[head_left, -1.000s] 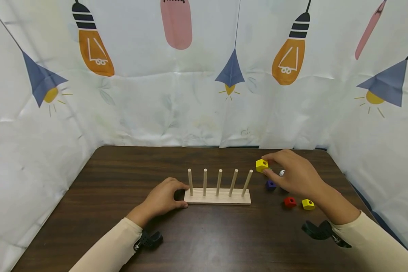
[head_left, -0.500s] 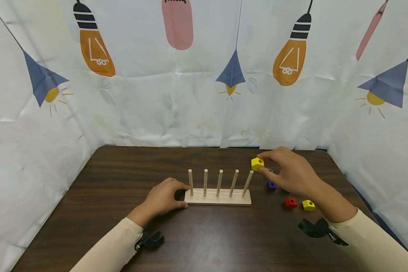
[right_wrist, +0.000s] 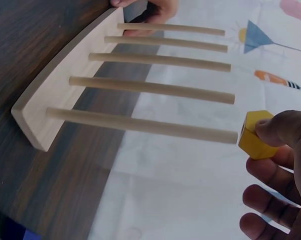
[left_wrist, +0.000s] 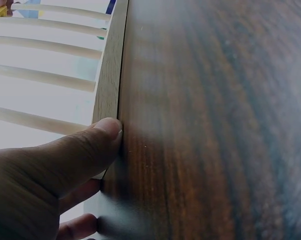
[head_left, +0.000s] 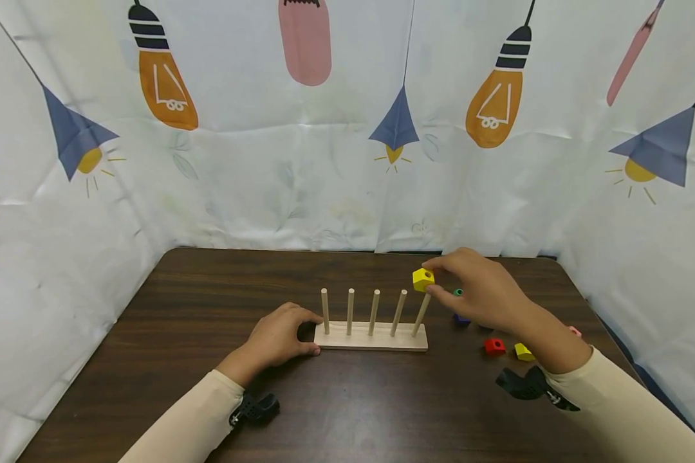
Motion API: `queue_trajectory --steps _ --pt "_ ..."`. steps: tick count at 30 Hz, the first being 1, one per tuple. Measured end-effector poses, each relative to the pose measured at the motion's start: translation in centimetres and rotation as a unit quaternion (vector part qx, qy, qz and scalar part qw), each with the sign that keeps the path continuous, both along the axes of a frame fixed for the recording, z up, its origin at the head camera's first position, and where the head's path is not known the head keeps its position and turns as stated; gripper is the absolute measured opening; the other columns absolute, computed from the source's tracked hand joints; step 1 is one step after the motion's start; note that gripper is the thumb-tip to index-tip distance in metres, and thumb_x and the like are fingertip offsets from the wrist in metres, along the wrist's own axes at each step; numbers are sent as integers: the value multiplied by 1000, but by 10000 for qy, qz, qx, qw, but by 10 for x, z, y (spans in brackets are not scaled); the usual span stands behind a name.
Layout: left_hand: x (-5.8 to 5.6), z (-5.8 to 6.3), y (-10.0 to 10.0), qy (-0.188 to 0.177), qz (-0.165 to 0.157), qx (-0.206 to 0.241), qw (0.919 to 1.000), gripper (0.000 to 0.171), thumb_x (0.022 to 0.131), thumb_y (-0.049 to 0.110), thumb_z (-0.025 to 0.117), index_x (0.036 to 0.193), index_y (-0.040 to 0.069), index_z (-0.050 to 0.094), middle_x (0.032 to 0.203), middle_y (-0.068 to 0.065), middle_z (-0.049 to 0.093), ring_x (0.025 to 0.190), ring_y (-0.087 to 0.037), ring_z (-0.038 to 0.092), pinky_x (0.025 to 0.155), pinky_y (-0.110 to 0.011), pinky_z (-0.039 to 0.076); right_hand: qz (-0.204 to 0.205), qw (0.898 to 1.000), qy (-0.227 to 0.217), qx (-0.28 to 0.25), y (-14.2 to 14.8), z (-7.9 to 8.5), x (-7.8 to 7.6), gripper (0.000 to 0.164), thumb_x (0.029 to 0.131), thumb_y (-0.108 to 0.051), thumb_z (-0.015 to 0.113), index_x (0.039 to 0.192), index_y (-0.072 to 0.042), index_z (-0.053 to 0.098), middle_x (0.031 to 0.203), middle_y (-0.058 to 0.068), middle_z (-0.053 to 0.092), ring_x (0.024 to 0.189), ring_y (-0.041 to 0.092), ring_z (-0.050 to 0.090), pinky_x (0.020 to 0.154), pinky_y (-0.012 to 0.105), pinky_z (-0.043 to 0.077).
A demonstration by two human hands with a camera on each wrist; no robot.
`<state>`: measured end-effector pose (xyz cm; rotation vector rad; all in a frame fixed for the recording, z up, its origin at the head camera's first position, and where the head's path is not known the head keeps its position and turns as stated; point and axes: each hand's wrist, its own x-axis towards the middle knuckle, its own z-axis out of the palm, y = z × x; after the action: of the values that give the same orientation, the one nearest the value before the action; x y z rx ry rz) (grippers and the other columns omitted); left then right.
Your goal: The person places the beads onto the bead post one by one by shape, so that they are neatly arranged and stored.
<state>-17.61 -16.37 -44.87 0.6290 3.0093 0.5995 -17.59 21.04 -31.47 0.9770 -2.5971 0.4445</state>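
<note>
A pale wooden peg stand (head_left: pixel 370 343) with a row of upright pegs stands on the dark table. My left hand (head_left: pixel 279 335) holds the base at its left end; in the left wrist view the thumb lies on the base's long edge (left_wrist: pixel 109 82). Between thumb and finger, my right hand (head_left: pixel 486 290) pinches a yellow faceted bead (head_left: pixel 423 280) with a hole through it. That bead is at the top of the rightmost peg. From the right wrist, the yellow bead (right_wrist: pixel 251 145) appears right at the peg's tip; whether they touch I cannot tell. All pegs look bare.
Right of the stand lie a red bead (head_left: pixel 494 347) and another yellow bead (head_left: pixel 524 352). A purple block (head_left: pixel 461 319) and a green bead (head_left: pixel 458 292) are partly hidden by the right hand. A pinkish piece (head_left: pixel 575 331) shows behind the wrist. A printed curtain (head_left: pixel 301 186) hangs behind the table.
My right hand has moved left with the yellow bead, from beside the stand to the rightmost peg's top. The left hand and the stand have stayed in place.
</note>
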Motion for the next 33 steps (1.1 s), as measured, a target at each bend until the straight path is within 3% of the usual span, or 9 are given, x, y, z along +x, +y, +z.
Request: queue_trajectory --steps 33 --pt "-1 0 -2 39 -52 -61 10000 53 74 42 93 122 27 76 122 2 68 119 -22 60 90 -50 53 413 9988 -156 -234 -43 -1 -3 35 89 -23 82 121 -15 73 100 -5 66 96 15 61 68 34 52"
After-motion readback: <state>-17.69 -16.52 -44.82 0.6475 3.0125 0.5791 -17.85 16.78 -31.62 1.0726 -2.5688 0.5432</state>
